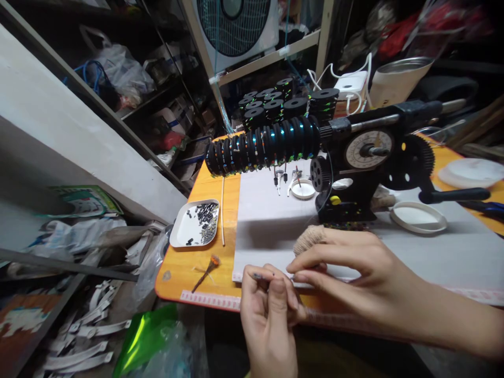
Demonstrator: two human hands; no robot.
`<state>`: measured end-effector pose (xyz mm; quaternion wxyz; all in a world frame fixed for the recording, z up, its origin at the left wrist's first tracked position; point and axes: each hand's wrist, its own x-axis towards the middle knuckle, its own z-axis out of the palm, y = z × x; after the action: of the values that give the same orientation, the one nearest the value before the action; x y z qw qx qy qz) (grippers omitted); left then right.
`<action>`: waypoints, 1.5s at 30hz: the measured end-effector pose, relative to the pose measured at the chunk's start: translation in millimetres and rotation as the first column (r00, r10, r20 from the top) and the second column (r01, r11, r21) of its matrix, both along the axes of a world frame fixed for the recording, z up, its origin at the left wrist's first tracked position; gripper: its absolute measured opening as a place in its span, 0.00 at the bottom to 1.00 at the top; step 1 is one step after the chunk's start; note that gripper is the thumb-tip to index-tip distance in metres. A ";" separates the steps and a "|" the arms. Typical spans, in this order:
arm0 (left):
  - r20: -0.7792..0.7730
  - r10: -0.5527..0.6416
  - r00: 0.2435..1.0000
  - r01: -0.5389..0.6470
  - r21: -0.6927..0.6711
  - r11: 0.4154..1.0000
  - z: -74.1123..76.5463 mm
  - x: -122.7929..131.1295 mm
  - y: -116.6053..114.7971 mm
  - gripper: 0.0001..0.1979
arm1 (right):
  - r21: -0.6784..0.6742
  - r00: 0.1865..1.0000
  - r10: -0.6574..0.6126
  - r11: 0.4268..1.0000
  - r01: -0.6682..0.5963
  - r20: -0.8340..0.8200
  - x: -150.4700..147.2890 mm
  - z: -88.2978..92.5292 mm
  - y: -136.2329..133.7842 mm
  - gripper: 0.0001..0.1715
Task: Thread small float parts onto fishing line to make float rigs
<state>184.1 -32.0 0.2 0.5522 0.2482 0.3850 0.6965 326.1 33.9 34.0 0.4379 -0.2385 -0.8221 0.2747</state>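
Observation:
My left hand [271, 320] is closed at the table's front edge, thumb pressed against the fingers. A small, thin, dark piece [260, 276] shows between them; its kind is too small to make out. My right hand [354, 265] meets it from the right, thumb and forefinger pinched near the left fingertips. What that pinch holds is not clear. A tan wrap [309, 240] covers one finger of the right hand. Beyond the hands stands a black hand-cranked winding machine [350, 189], its shaft carrying a row of black spools [263, 144].
A white tray [179, 231] of small black and metal parts sits on the orange table [232, 210], left of a white board [260, 210]. Nearer lies a small orange-tipped bundle [207, 273]. Stacked spools [275, 105] stand behind. The crank handle [457, 195] juts right above a round lid [419, 218].

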 end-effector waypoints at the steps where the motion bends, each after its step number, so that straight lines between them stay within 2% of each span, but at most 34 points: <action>1: 0.023 -0.024 0.999 0.024 0.005 1.000 1.2 -2.2 0.1 0.15 | 0.024 1.000 -0.007 1.000 0.006 0.021 0.2 -0.9 0.8 0.09; 8: 0.051 -0.077 0.996 0.077 -0.009 0.997 1.9 -7.6 -0.6 0.15 | 0.207 0.989 -0.093 0.976 0.068 0.113 -1.4 -9.1 2.6 0.09; 10: 0.054 -0.081 0.995 0.082 -0.015 0.997 2.3 -7.0 0.3 0.15 | 0.231 0.985 -0.108 0.970 0.075 0.134 -1.8 -11.2 1.9 0.09; 13: 0.088 -0.099 0.991 0.102 -0.029 0.994 4.3 -7.0 2.7 0.14 | 0.261 0.983 -0.119 0.962 0.079 0.143 -1.8 -15.1 0.8 0.04; 20: 0.175 -0.171 0.970 0.186 -0.068 0.980 7.0 -9.6 6.7 0.14 | 0.339 0.971 -0.174 0.934 0.110 0.165 -0.9 -17.7 0.9 0.05; 22: 0.175 -0.173 0.969 0.191 -0.090 0.978 6.8 -10.1 7.1 0.14 | 0.329 0.976 -0.167 0.937 0.113 0.141 0.5 -17.2 0.5 0.07; 27: 0.147 -0.154 0.977 0.174 -0.133 0.976 2.4 -10.4 6.6 0.16 | 0.209 0.995 -0.060 0.977 0.043 0.077 3.1 -17.1 -0.3 0.18; 31: 0.095 -0.099 0.990 0.103 -0.034 0.994 -3.3 -7.3 6.9 0.11 | 0.200 0.995 -0.055 0.979 0.037 0.088 0.1 -14.1 0.3 0.07; 34: 0.033 0.021 0.999 -0.025 0.119 0.993 -0.1 -5.1 10.1 0.10 | 0.211 0.994 -0.064 0.976 0.045 0.084 -2.7 -10.6 0.9 0.08; 36: 0.022 0.146 0.989 -0.147 0.204 0.968 6.0 -6.2 13.1 0.12 | 0.214 0.995 -0.077 0.975 0.061 0.069 -2.8 -7.5 1.9 0.08; 40: 0.030 0.369 0.929 -0.358 0.332 0.873 15.0 -15.0 17.8 0.15 | 0.205 0.993 -0.116 0.972 0.110 0.018 1.2 0.6 5.5 0.09; 42: -0.028 0.385 0.922 -0.354 0.334 0.873 14.0 -19.6 18.5 0.13 | 0.179 0.993 -0.121 0.977 0.119 -0.003 2.8 4.1 6.9 0.10; 45: -0.164 0.268 0.949 -0.214 0.288 0.934 7.9 -22.7 18.9 0.09 | 0.123 0.993 -0.118 0.985 0.119 -0.017 2.3 7.6 7.4 0.09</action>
<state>161.4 -13.1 8.2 0.3822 0.3397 0.3693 0.7760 328.3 41.4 41.5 0.4714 -0.2581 -0.8198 0.1977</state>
